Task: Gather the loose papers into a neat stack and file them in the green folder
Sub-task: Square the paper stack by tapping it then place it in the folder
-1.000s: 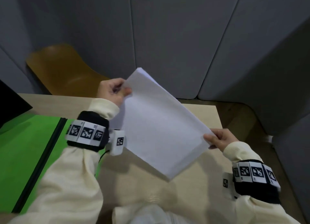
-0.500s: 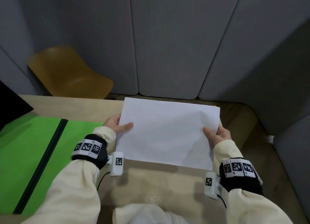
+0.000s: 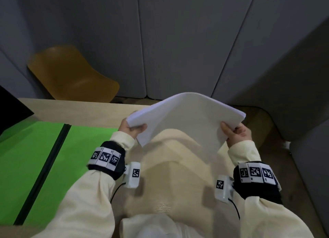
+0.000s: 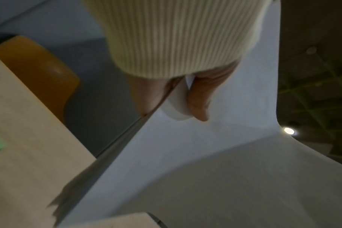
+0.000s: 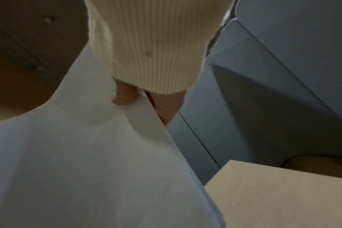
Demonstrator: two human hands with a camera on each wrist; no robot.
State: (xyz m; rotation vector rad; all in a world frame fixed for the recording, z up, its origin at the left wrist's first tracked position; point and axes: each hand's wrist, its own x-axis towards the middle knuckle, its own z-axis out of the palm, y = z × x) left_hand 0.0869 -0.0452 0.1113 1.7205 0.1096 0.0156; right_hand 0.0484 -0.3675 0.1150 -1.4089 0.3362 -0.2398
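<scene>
Over the table [image 3: 89,111], each hand's grip pinches the bowed paper stack [image 3: 187,120], which hides their fingers.

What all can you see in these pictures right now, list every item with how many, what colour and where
paper stack: one stack, white, held up above the table and bowed upward in the middle, gripped at both short ends
green folder: one, bright green with a black spine strip, lying open on the table at the left
table: one, light wood, under the papers and folder
chair: one, mustard yellow, behind the table at the far left
wall panels: several, grey, padded, behind the table
dark object: one, black, left edge, cannot tell what it is
wristbands: two, black with black-and-white markers, one on each wrist
sleeves: two, cream
left hand: pinches the stack's left end
right hand: pinches the stack's right end
</scene>
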